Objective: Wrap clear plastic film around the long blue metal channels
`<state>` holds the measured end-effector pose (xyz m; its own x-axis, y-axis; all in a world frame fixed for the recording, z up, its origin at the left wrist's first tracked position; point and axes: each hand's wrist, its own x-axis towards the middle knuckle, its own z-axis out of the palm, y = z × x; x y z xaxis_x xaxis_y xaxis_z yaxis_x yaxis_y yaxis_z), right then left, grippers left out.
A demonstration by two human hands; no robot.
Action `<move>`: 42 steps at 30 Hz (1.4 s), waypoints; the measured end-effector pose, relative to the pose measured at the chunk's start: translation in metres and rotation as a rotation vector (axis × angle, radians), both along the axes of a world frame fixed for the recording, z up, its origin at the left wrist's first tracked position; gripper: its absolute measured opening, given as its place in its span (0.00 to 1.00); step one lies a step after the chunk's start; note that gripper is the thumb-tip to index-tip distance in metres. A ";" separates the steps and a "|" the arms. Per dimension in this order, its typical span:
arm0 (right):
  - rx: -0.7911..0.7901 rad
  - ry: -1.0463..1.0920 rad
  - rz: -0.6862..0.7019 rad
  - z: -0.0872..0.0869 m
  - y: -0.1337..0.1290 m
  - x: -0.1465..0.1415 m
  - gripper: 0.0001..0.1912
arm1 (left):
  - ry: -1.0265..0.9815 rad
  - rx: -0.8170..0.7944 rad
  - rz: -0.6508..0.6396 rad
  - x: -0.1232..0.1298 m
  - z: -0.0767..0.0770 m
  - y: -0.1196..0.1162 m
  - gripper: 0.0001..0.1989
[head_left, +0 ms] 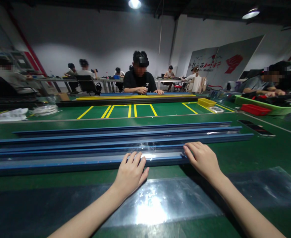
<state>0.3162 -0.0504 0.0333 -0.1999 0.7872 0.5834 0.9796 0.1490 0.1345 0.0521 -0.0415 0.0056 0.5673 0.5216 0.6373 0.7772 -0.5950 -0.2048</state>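
A long blue channel profile point(86, 164) lies nearest me across the green table, its right end at my right hand. My left hand point(131, 173) rests on its front edge with fingers spread and flat. My right hand point(202, 161) has its fingers curled round the right end, the thumb side toward the profile; the fingertips are partly hidden. Beyond it lie several similar blue profiles point(125, 135), roughly parallel. A clear plastic sleeve point(185, 198) is spread flat on the table in front of me, under my forearms.
A phone point(256, 128) lies at right. Past it stand a red tray point(255, 109), a green bin point(289, 107) and a yellow tray point(206, 102). A roll of clear tape point(216, 109) lies near. A co-worker point(139, 77) sits opposite behind yellow strips point(135, 98).
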 end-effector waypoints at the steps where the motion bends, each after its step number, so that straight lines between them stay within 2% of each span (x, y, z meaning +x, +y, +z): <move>1: -0.005 -0.017 -0.035 0.000 0.001 0.002 0.18 | -0.001 -0.006 0.016 0.000 0.000 0.000 0.13; 5: -0.036 -0.064 -0.067 0.000 0.001 0.002 0.20 | -0.005 -0.008 0.026 0.001 0.000 0.000 0.13; 9: -0.050 -0.071 -0.026 -0.001 -0.001 -0.006 0.20 | 0.003 0.032 -0.051 0.000 0.000 -0.001 0.16; 11: -0.054 -0.056 0.031 -0.002 -0.002 -0.011 0.19 | 0.025 0.033 -0.091 0.000 0.001 -0.001 0.17; 17: -0.126 -0.066 0.318 -0.005 -0.006 -0.023 0.17 | 0.094 -0.011 -0.191 0.001 0.000 0.000 0.19; 22: -0.174 -0.060 0.396 -0.007 -0.009 -0.029 0.19 | 0.135 -0.023 -0.240 0.002 0.001 0.001 0.19; 27: -0.109 -0.042 0.340 -0.001 -0.006 -0.019 0.17 | 0.134 -0.019 -0.205 0.001 0.001 0.000 0.18; 31: -0.042 -0.008 0.204 0.005 -0.003 -0.004 0.18 | 0.088 0.001 -0.068 0.001 0.002 -0.001 0.15; 35: -0.021 -0.015 0.073 0.003 0.000 0.005 0.21 | 0.047 0.016 0.049 0.002 0.001 -0.002 0.12; 38: -0.036 -0.026 0.059 0.000 0.002 0.005 0.22 | 0.033 0.025 0.052 0.002 0.001 -0.001 0.12; 42: -0.058 -0.019 0.103 -0.002 0.001 -0.001 0.21 | 0.039 0.037 -0.021 0.001 0.000 -0.001 0.14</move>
<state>0.3155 -0.0489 0.0312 -0.2923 0.7942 0.5327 0.9560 0.2572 0.1411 0.0533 -0.0426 0.0057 0.6028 0.4858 0.6330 0.7555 -0.6027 -0.2568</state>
